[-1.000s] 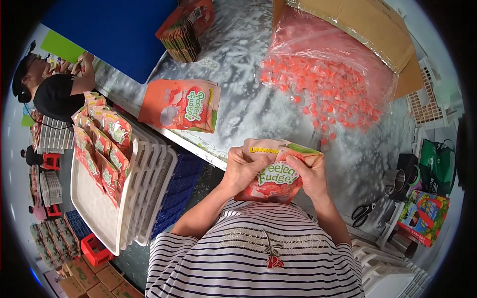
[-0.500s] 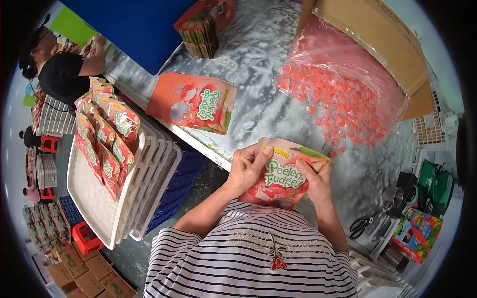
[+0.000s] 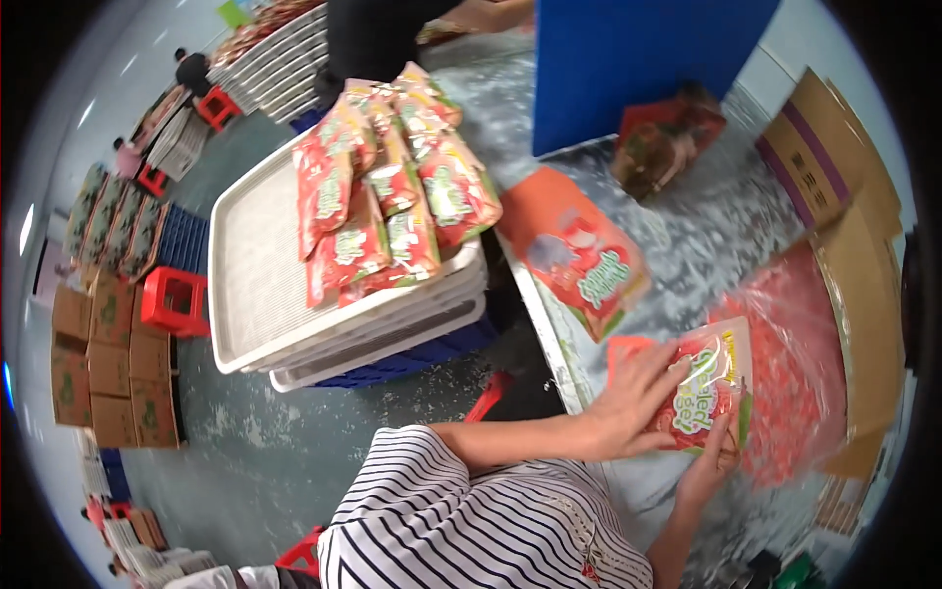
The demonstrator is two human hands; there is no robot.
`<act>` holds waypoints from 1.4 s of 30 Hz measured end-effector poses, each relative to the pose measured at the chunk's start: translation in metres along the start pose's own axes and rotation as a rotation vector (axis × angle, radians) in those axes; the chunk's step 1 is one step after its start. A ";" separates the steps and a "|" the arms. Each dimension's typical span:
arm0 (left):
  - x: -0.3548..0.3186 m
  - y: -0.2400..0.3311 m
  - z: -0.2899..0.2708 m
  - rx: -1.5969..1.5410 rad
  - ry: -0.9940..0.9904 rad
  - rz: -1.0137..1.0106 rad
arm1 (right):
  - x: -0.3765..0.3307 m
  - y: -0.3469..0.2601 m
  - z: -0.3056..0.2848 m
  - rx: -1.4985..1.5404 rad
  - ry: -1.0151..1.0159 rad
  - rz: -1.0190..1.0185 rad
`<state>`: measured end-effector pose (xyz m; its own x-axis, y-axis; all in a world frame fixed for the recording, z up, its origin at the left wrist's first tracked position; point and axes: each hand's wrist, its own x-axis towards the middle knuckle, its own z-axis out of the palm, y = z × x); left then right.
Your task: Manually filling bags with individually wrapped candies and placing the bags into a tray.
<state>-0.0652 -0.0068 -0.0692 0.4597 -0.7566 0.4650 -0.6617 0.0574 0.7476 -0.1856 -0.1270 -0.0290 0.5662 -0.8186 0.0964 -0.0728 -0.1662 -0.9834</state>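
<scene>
A red and pink candy pouch with green lettering is tilted over the table's near edge, between my two hands. My left hand lies over the pouch's left side with its fingers stretched across the front; its thumb is hidden. Gripping the lower edge is my right hand, its thumb on the front. A coral flap shows behind my left hand. Just beyond, flat pouches lie on the grey table.
Left of the table, stacked white trays carry several plump pouches. A blue panel stands at the back beside a bundle of pouches. Red wrapped candies spill from a lined carton at right. A red stool stands farther left.
The view has swung left, so table and trays appear farther right. The pouch has turned from roughly level to steeply tilted, and my left hand has shifted from its top corner across its side.
</scene>
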 end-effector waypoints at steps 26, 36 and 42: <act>-0.161 -0.122 -0.296 0.932 0.532 -0.815 | -0.026 -0.024 0.202 0.130 -1.171 -0.037; -0.176 -0.105 -0.299 1.014 0.402 -0.746 | -0.001 0.076 0.085 0.224 -0.560 0.498; -0.087 -0.065 -0.241 1.100 0.488 -0.402 | -0.015 0.086 0.062 0.222 -0.426 0.550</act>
<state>0.0803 0.2121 -0.0439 0.7564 -0.2634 0.5988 -0.4582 -0.8666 0.1977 -0.1491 -0.0947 -0.1244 0.7693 -0.4590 -0.4445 -0.2961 0.3603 -0.8846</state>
